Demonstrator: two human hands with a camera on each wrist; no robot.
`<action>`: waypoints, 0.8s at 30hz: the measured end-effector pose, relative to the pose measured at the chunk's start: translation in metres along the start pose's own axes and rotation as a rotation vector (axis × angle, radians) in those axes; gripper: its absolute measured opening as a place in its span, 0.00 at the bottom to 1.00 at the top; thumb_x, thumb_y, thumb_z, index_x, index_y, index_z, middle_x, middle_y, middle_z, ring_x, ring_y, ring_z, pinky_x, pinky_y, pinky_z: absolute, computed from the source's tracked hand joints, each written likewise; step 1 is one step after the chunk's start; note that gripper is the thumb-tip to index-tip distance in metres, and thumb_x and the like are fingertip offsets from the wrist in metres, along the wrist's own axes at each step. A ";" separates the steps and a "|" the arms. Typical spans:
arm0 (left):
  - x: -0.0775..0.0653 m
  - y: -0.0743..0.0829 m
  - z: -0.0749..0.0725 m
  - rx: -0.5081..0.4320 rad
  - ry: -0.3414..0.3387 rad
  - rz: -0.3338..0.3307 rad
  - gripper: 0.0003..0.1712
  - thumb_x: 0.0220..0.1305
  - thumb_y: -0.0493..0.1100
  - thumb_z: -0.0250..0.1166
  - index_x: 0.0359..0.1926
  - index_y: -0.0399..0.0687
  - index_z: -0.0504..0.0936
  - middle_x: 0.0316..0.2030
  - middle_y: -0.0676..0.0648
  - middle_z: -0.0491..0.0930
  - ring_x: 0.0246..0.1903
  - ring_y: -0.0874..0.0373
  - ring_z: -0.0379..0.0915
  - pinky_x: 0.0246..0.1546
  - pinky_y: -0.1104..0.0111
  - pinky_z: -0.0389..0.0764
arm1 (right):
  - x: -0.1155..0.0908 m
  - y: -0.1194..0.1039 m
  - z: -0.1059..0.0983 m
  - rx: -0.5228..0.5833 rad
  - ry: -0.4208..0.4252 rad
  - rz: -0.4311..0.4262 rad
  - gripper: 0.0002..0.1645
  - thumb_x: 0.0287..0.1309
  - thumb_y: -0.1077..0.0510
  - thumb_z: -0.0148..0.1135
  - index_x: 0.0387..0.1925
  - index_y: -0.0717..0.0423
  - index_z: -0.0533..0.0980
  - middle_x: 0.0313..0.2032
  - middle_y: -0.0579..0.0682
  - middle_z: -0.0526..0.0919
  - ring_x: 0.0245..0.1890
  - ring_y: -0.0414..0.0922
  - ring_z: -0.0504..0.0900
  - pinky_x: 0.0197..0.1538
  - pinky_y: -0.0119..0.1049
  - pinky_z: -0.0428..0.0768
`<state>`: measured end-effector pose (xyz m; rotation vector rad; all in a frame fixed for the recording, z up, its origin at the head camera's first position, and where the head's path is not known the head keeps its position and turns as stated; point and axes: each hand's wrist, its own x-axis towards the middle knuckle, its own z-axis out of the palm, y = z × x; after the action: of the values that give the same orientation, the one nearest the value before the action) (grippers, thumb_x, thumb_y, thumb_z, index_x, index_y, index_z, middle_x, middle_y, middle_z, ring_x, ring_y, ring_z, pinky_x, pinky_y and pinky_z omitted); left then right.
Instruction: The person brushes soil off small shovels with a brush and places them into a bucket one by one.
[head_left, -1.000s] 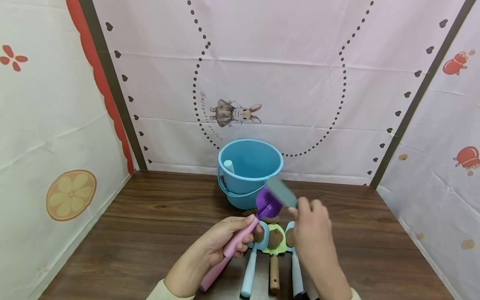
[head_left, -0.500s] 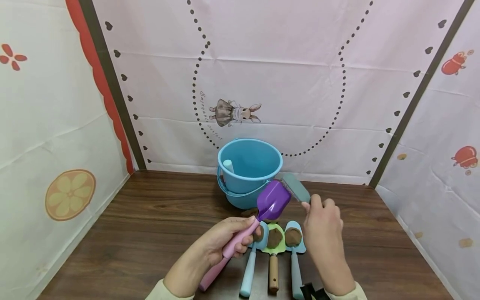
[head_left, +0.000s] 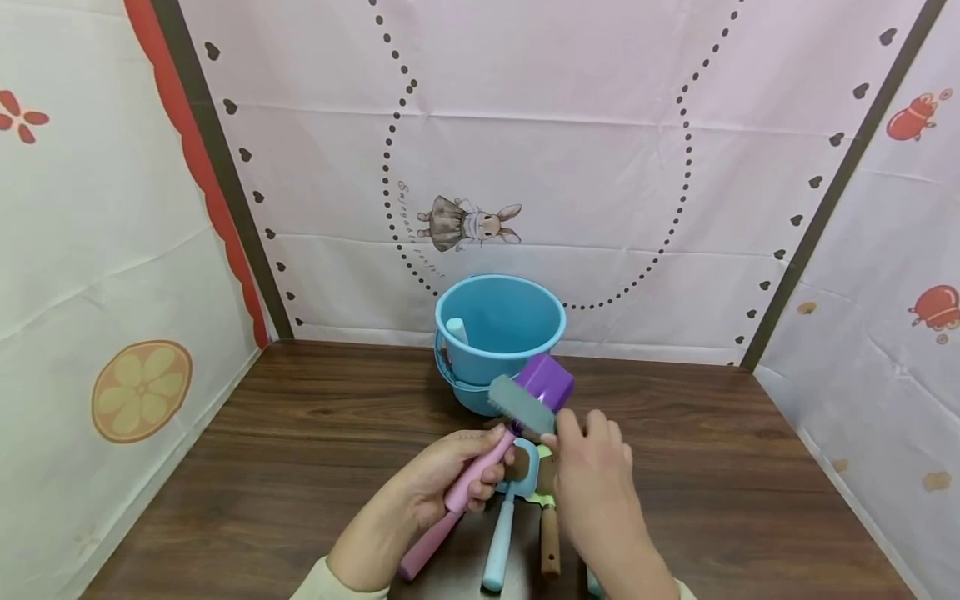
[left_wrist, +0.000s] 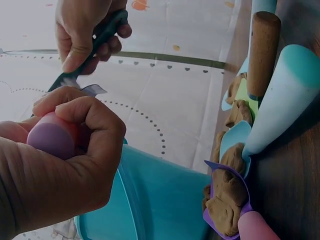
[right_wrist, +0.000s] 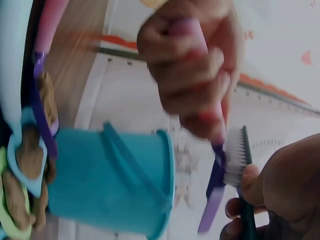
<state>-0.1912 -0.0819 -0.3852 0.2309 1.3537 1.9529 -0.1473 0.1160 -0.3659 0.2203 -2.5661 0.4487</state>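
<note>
My left hand (head_left: pixel 450 471) grips the pink handle of a toy shovel (head_left: pixel 546 382) with a purple scoop, held up above the table. In my right hand (head_left: pixel 596 483) is a grey-green brush (head_left: pixel 522 406). Its white bristles (right_wrist: pixel 235 157) face the shovel near the base of the scoop, as the right wrist view shows; whether they touch it I cannot tell. Below both hands lie several small shovels, among them a light blue one (head_left: pixel 498 546) and a green one with a wooden handle (head_left: pixel 551 542). Lumps of brown sand (left_wrist: pixel 227 200) sit in their scoops.
A blue bucket (head_left: pixel 480 367) stands behind the hands near the back wall, with a pale blue handle (head_left: pixel 457 328) sticking up inside. Another pink-handled shovel (head_left: pixel 427 550) lies under my left hand. Printed cloth walls (head_left: pixel 630 192) enclose the wooden table (head_left: pixel 300 433).
The brush has swung right, then back left and down over the lower scoop. The purple scoop has turned in my left hand, while that hand stays nearly in place.
</note>
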 end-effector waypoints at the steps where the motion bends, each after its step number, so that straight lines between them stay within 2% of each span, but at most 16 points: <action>1: 0.000 0.000 0.000 0.005 -0.006 0.000 0.20 0.78 0.56 0.52 0.37 0.45 0.77 0.19 0.56 0.69 0.14 0.69 0.62 0.16 0.76 0.66 | 0.002 0.005 -0.001 0.003 0.022 0.023 0.12 0.70 0.52 0.61 0.37 0.57 0.72 0.27 0.51 0.66 0.27 0.48 0.66 0.29 0.38 0.62; 6: -0.002 0.002 -0.002 0.020 -0.038 -0.007 0.21 0.78 0.57 0.51 0.36 0.46 0.76 0.18 0.56 0.68 0.14 0.70 0.63 0.16 0.76 0.65 | 0.013 0.035 -0.005 -0.005 0.105 0.149 0.15 0.72 0.53 0.58 0.37 0.61 0.71 0.28 0.57 0.68 0.29 0.57 0.70 0.28 0.45 0.65; 10: -0.004 0.004 -0.003 0.021 -0.056 -0.007 0.22 0.78 0.57 0.51 0.36 0.46 0.76 0.19 0.56 0.68 0.14 0.70 0.63 0.16 0.76 0.65 | 0.017 0.049 -0.008 -0.013 0.140 0.205 0.16 0.72 0.53 0.58 0.35 0.62 0.70 0.29 0.59 0.68 0.30 0.59 0.71 0.28 0.48 0.64; 17: -0.006 0.006 -0.004 0.032 -0.084 0.001 0.23 0.78 0.59 0.50 0.36 0.47 0.76 0.19 0.56 0.68 0.15 0.70 0.62 0.17 0.76 0.64 | 0.018 0.052 -0.011 -0.006 0.141 0.202 0.16 0.71 0.53 0.59 0.33 0.62 0.69 0.28 0.59 0.68 0.29 0.59 0.71 0.27 0.48 0.64; 24: -0.006 0.007 -0.004 0.024 -0.085 -0.011 0.23 0.80 0.58 0.46 0.35 0.47 0.75 0.18 0.56 0.67 0.14 0.69 0.61 0.17 0.75 0.64 | 0.017 0.052 -0.010 -0.005 0.131 0.207 0.16 0.71 0.53 0.59 0.33 0.62 0.69 0.28 0.59 0.67 0.29 0.59 0.70 0.28 0.48 0.64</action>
<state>-0.1917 -0.0901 -0.3794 0.3144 1.3215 1.8972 -0.1694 0.1672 -0.3629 -0.0760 -2.4699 0.5154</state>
